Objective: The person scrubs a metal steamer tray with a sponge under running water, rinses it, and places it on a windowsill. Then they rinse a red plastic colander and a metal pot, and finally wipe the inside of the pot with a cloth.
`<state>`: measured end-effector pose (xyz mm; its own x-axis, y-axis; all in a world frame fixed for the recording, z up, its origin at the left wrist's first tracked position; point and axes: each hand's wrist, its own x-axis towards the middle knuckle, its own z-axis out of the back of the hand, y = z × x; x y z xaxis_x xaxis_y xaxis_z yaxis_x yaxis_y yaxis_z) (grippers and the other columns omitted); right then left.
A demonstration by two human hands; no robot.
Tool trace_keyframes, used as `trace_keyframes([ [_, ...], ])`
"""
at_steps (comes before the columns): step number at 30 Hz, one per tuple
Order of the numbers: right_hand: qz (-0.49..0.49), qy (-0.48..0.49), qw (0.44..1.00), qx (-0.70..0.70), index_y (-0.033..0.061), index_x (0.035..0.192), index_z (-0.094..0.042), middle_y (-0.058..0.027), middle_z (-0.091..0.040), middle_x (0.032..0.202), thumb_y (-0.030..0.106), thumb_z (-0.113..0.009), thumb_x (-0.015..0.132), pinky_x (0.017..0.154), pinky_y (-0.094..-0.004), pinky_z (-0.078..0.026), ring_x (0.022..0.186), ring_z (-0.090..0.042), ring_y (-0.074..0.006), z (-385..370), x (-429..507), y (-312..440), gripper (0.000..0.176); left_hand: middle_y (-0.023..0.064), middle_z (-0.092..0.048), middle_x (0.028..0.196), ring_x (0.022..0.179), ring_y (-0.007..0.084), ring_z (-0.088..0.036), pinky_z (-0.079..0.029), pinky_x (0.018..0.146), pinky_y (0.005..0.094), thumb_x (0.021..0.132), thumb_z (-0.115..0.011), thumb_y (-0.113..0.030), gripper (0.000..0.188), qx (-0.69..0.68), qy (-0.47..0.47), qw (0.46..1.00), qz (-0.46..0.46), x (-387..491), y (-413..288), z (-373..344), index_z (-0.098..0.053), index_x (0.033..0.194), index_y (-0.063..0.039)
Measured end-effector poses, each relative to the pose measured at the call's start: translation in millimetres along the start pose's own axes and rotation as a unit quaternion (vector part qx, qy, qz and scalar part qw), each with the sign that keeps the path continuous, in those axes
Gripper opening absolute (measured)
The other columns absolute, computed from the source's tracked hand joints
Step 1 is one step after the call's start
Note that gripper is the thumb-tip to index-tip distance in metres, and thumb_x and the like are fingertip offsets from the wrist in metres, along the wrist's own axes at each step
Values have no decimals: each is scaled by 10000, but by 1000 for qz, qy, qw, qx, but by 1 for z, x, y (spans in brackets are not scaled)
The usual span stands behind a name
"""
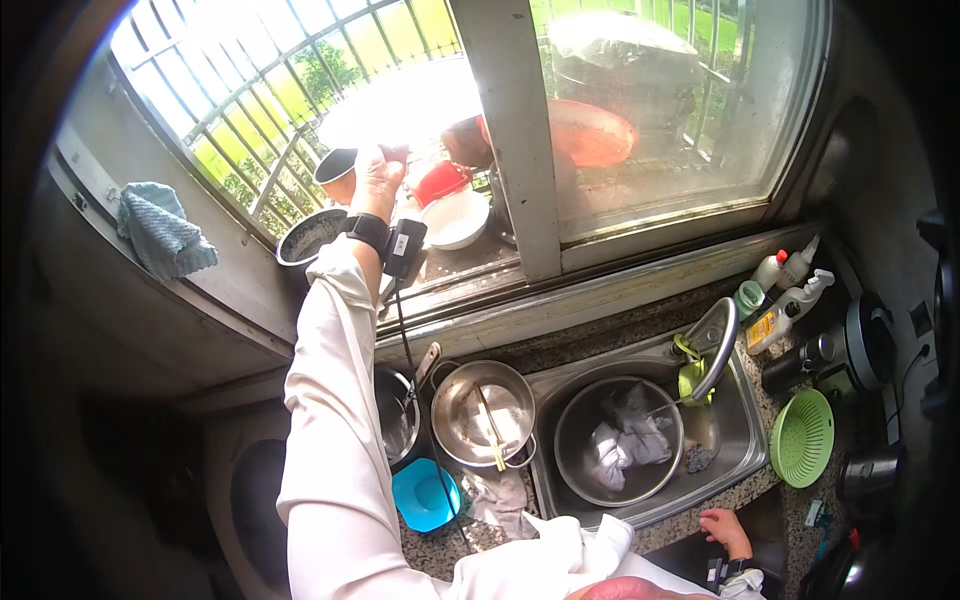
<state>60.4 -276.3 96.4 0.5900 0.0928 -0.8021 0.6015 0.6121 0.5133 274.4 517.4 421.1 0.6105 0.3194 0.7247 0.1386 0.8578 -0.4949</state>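
My left hand (377, 178) reaches out through the open window, over a ledge of cookware. Around it are an orange pot with a dark inside (341, 186), a dark pan (311, 238), a red container (442, 184) and a white bowl (456, 223). Glare washes out the fingers, so any hold is hidden. My right hand (726, 529) hangs by the counter's front edge, fingers loosely curled, nothing visible in it. In front of it, a metal basin (568, 472) stands in the steel sink (739, 442), with wet whitish cloths (626, 446) inside.
A steel pot (457, 427) with chopsticks, a blue bowl (426, 495) and a grey rag (499, 499) lie left of the sink. The faucet (724, 345), spray bottle (795, 307) and green colander (802, 439) are right. A black cable (409, 337) trails from my left wrist.
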Motion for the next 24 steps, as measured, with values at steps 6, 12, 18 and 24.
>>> trace_keyframes([
  [6, 14, -22, 1000, 8, 12, 1087, -643, -60, -668, 852, 172, -667, 820, 545, -269, -509, 694, -616, -123, -2, 28, 14, 312, 48, -617, 920, 783, 209, -578, -491, 692, 350, 850, -603, -121, 161, -258, -24, 962, 85, 42, 59, -73, -570, 999, -68],
  [12, 16, -24, 1000, 9, -6, 1100, -612, -49, -654, 812, 106, -639, 841, 527, -250, -483, 675, -611, -118, -8, 49, 23, 284, 55, -621, 939, 855, 192, -611, -526, 746, 324, 898, -609, -163, 177, -652, -45, 714, 251, 96, 96, -121, -567, 1020, -41],
  [18, 97, -42, 994, -4, -24, 1097, -611, -58, -669, 841, 108, -648, 835, 572, -252, -494, 704, -616, -110, -12, 55, 37, 296, 53, -619, 937, 850, 188, -612, -526, 742, 321, 894, -616, -160, 183, -571, -11, 778, 264, 100, 92, -131, -565, 1023, -41],
  [24, 109, -57, 992, -2, -29, 1048, -639, -111, -688, 866, 110, -679, 811, 708, -296, -523, 782, -655, -175, -14, 57, 69, 278, 50, -617, 934, 845, 184, -614, -525, 739, 318, 890, -622, -158, 189, -408, 8, 882, 235, 102, 86, -121, -563, 1026, -40],
])
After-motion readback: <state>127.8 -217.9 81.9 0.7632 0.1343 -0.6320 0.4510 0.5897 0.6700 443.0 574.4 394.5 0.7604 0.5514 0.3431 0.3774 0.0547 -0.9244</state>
